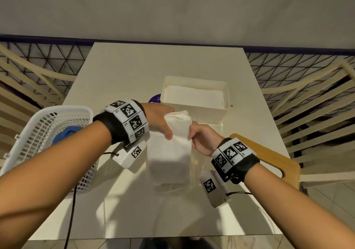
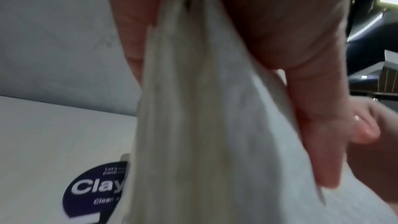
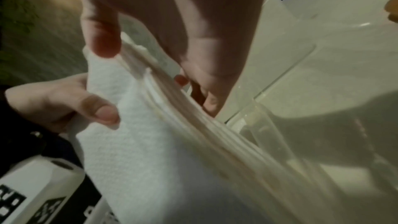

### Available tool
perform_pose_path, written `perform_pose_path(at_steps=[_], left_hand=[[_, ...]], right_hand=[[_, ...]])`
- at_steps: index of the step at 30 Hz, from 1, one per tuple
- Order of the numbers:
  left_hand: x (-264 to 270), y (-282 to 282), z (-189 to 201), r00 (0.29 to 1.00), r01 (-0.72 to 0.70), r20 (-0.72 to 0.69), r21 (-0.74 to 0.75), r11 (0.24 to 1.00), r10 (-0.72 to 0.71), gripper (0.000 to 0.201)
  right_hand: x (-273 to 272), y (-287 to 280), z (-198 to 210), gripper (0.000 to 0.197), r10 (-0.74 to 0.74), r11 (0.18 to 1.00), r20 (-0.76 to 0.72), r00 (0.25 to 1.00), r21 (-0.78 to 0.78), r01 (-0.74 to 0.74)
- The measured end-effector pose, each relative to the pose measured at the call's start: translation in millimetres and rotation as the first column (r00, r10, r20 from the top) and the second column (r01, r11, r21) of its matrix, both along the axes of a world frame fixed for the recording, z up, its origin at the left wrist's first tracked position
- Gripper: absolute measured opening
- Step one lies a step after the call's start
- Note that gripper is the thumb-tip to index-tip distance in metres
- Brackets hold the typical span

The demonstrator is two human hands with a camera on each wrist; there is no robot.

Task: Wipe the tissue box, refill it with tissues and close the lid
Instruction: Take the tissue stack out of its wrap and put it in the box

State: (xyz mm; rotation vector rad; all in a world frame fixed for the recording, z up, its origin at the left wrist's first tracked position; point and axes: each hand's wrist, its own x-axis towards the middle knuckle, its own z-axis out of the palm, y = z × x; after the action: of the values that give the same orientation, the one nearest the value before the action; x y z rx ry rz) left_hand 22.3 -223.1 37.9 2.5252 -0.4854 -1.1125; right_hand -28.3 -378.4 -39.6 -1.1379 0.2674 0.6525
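Observation:
A white stack of tissues point(image 1: 171, 148) stands on end in the middle of the table, partly inside a clear plastic wrapper point(image 1: 199, 164). My left hand point(image 1: 160, 120) grips the stack's top from the left, thumb on the near face. My right hand point(image 1: 199, 137) pinches its right top edge. In the left wrist view the tissues point(image 2: 204, 125) fill the frame between my fingers point(image 2: 318, 125). In the right wrist view my thumb point(image 3: 101, 43) presses on the layered tissues point(image 3: 150, 142). Behind stands the open white tissue box point(image 1: 224, 87), with tissues lying inside.
A white mesh basket point(image 1: 44, 125) with a blue cloth point(image 1: 65, 133) sits at the table's left edge. A wooden lid point(image 1: 269, 152) lies at the right edge. A dark round sticker point(image 1: 154, 98) is left of the box. Slatted chairs flank the table.

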Motion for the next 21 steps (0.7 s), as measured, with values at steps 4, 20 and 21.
perform_pose_path(at_steps=[4,20,21], left_hand=[[6.3,10.0,40.3,0.997,-0.075,-0.027,-0.087,0.993,0.073,0.043],[80.6,9.1,63.8,0.624,-0.705,-0.298,-0.615,0.354,0.723,0.040],[85.2,1.2,53.9,0.609,-0.715,-0.295,-0.606,0.349,0.736,0.049]], right_hand=[[4.1,-15.3,19.0,0.080,-0.020,0.993,-0.080,0.997,0.117,0.029],[81.8,-87.6,116.4,0.084,-0.356,0.932,0.131,0.925,0.126,0.340],[90.4,-90.0,118.5,0.069,-0.344,0.939,0.157,0.926,0.075,0.336]])
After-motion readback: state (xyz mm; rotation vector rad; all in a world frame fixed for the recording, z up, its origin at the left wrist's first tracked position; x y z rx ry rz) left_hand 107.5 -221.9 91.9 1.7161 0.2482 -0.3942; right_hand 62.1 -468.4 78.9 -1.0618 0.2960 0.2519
